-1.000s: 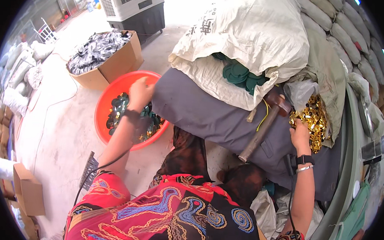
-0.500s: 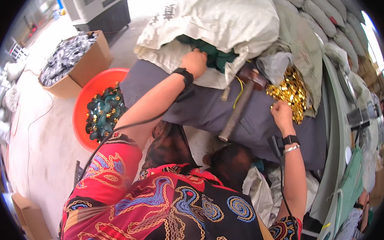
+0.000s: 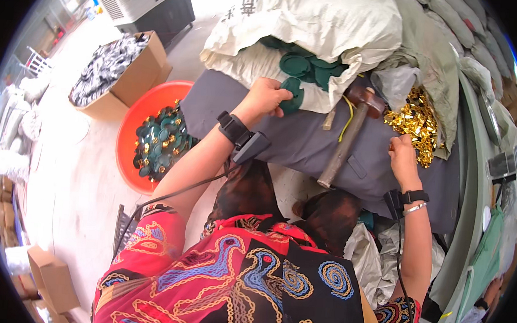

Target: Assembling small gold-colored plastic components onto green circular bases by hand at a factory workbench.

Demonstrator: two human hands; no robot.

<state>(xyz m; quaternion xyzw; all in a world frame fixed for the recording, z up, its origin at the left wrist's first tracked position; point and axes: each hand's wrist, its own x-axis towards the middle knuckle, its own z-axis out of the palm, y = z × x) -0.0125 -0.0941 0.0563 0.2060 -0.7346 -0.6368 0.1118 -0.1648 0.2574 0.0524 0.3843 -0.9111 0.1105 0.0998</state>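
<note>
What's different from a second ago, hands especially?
Left hand went from the orange basin rightward to the white sack's mouth and took hold of a green disc. Right hand drew back slightly from the gold pieces; whether it holds one is unclear. Hammer stayed put.

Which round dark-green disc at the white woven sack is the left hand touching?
The disc at the front lip of the sack, pinched by the left hand; the others lie farther back in its mouth.

Both arms (image 3: 182, 168) extend forward, the left hand (image 3: 267, 97) pinching and the right hand (image 3: 403, 158) loosely curled.
</note>
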